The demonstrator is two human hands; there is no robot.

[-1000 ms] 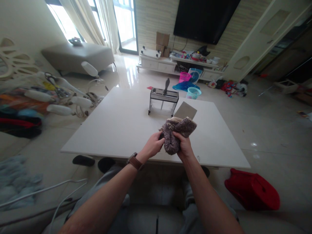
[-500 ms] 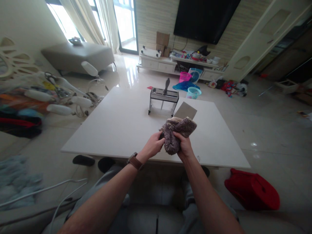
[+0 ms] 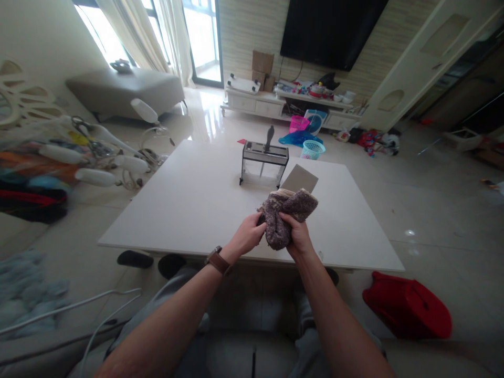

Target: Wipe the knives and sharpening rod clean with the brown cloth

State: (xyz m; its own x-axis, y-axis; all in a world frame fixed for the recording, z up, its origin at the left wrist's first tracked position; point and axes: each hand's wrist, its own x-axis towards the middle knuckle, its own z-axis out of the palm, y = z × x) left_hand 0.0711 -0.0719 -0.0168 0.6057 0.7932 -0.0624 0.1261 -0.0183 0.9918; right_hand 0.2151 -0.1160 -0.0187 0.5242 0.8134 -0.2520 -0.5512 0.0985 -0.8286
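Both of my hands grip a bunched grey-brown fuzzy cloth (image 3: 284,212) held above the near edge of a white table (image 3: 189,210). My left hand (image 3: 247,234), with a brown watch on its wrist, is closed on the cloth's left side. On the right side, my right hand (image 3: 298,236) is wrapped round its lower part. A flat grey rectangular blade (image 3: 300,179) sticks up behind the cloth; which hand holds it is hidden. Further back on the table stands a clear knife holder (image 3: 263,163) with one black handle in it.
A red bag (image 3: 407,311) lies on the floor at the right. Dark slippers (image 3: 136,259) sit under the table's near edge. Clutter and white tubes fill the left side. A TV unit, baskets and toys stand at the back.
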